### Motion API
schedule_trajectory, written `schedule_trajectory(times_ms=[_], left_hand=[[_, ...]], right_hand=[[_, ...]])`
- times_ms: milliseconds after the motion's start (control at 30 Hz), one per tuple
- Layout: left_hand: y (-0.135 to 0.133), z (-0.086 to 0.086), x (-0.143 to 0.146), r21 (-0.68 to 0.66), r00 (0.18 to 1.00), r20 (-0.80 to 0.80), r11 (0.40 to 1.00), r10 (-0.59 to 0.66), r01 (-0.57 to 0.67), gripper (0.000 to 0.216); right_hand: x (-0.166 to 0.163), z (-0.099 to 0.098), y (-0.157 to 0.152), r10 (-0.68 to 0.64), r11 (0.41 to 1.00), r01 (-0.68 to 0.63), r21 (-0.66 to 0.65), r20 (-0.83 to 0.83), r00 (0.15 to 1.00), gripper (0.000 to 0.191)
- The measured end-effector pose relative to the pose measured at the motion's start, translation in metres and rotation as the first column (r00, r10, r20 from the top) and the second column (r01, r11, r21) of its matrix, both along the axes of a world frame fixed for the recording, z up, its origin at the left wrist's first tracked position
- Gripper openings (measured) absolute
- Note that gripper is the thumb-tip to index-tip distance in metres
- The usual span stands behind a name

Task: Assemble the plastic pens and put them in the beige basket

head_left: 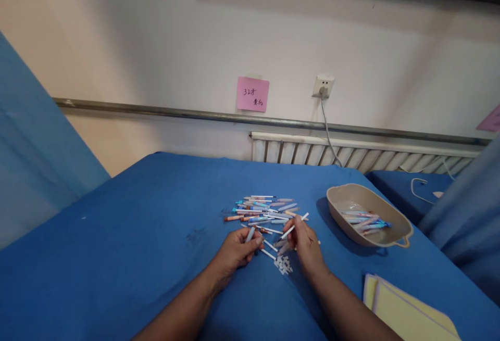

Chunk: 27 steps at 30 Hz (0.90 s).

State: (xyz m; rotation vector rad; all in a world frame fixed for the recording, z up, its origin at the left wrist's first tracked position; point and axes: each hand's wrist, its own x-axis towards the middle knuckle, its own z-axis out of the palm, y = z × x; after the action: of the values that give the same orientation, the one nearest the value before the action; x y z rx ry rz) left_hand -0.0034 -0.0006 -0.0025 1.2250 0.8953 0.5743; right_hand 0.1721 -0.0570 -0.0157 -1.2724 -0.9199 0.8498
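Grey tube (250,234) pinched in left hand (238,247), white stick (288,232) in right hand (307,243); brushing could scatter bits (283,264) at latter's eight o'clock.

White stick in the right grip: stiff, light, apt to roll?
The white stick is probably stiff: it juts out straight on both sides of the right grip. Likely light, being so slim. It may roll if pushed, though its cross-section is too small to confirm.

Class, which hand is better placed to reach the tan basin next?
Probably the right hand: it is nearer the tan basin, while the left hand is farther away. The right holds a thin white stick, though.
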Motion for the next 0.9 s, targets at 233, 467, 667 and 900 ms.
schedule_trajectory(times_ms=[233,467,667,900], left_hand=[[-0.001,0.003,-0.001,-0.020,0.999,0.048,1.000,0.021,-0.020,0.033],[-0.001,0.003,-0.002,-0.032,0.998,0.063,0.999,0.007,-0.005,0.034],[0.001,-0.002,-0.004,-0.020,0.998,0.066,1.000,-0.005,0.006,0.035],[0.002,-0.002,-0.003,-0.038,0.998,0.055,0.999,-0.007,0.009,0.037]], right_hand=[[-0.012,-0.005,-0.002,0.127,0.991,-0.121,0.048,-0.164,0.978,0.041],[-0.012,-0.006,-0.002,0.075,0.996,-0.063,0.061,-0.224,0.972,0.036],[-0.012,-0.006,-0.002,0.067,0.996,-0.053,0.072,-0.221,0.973,0.035],[-0.011,-0.006,-0.002,0.063,0.996,-0.047,0.072,-0.227,0.972,0.037]])
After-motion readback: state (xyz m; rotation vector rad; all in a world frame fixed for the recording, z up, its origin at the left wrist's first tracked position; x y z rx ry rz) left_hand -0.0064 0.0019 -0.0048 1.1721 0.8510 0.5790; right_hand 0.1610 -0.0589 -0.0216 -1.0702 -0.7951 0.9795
